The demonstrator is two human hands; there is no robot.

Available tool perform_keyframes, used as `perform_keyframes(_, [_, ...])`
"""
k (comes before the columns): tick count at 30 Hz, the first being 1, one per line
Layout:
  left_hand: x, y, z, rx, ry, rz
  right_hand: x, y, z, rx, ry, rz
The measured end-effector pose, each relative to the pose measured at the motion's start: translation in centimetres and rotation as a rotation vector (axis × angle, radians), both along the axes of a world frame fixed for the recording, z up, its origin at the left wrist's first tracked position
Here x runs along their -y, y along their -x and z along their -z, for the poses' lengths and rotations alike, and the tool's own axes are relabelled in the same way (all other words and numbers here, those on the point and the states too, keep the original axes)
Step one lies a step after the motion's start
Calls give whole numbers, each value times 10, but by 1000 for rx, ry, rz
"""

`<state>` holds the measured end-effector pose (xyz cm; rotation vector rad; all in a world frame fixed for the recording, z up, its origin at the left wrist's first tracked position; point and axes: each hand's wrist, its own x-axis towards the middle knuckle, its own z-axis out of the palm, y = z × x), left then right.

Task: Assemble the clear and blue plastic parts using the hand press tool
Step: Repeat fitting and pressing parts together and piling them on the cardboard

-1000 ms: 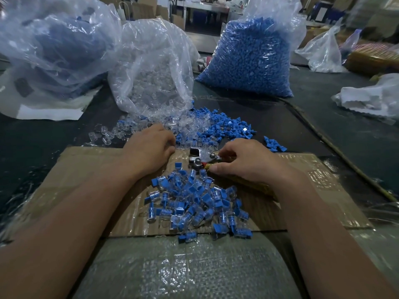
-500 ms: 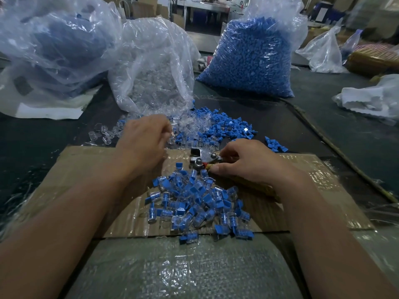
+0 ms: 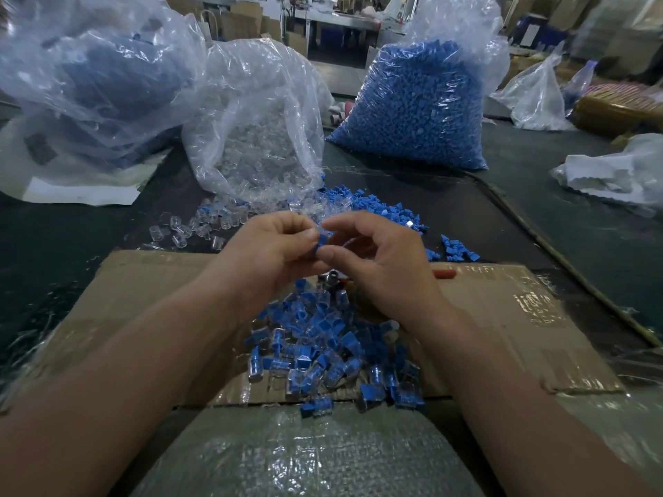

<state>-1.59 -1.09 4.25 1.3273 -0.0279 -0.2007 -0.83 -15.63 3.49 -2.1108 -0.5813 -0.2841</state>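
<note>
the left hand (image 3: 272, 245) and the right hand (image 3: 380, 267) meet, curled fingertips pinching 1 blue part (image 3: 321, 242); a clear part i cannot see. the hand press tool (image 3: 332, 278) lies just below. a slipping grip may drop it into the finished pile (image 3: 323, 349)

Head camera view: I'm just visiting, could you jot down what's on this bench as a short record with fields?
Left hand: pinches a small blue plastic part
Right hand: pinches the same part
Hand press tool: metal with a red handle, on the brown cardboard sheet, mostly hidden by the hands
Pile of clear-and-blue pieces: heaped on the cardboard
Supplies: clear plastic bag of transparent parts; clear plastic bag of blue parts
</note>
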Motion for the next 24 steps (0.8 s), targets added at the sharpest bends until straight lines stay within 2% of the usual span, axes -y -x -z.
perform_keyframes(5, [1,0,5,19,-30,-15,0,1,1,-9,-98,9])
perform_keyframes(14, [0,0,4,-12,80,-7,3,-2,-2,-44,-28,33])
perform_keyframes(24, [1,2,3,24,4,-63,1,0,-3,-79,-57,38])
